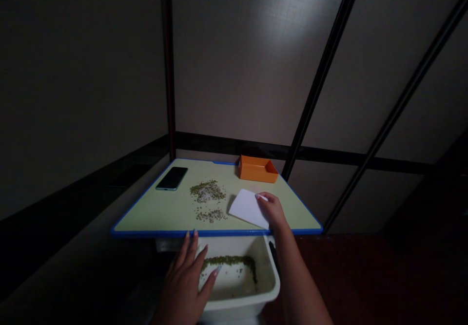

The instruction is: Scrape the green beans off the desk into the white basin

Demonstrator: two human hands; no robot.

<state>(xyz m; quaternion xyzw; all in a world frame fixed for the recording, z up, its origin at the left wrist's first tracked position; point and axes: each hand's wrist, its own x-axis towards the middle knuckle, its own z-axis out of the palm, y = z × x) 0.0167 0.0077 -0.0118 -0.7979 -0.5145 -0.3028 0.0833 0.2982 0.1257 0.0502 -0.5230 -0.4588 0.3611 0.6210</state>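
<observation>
My right hand (271, 209) pinches the right side of a white sheet of card or paper (247, 209), tilted over the table's right half. Left of the sheet lies a loose pile of small green and pale grains (207, 191), with a smaller scatter of grains (212, 215) nearer the front edge. My left hand (189, 271) rests with fingers spread at the left rim of a white plastic tub (271, 286), its fingertips close to the table edge. Green grains (230, 260) line the tub's far side and right corner.
The pale green table (157, 218) has a blue rim. A smartphone (171, 178) lies at its back left, and an orange open box (256, 170) stands at the back right. Panelled walls (234, 81) close in behind and to the left. Dark red floor (351, 271) shows at right.
</observation>
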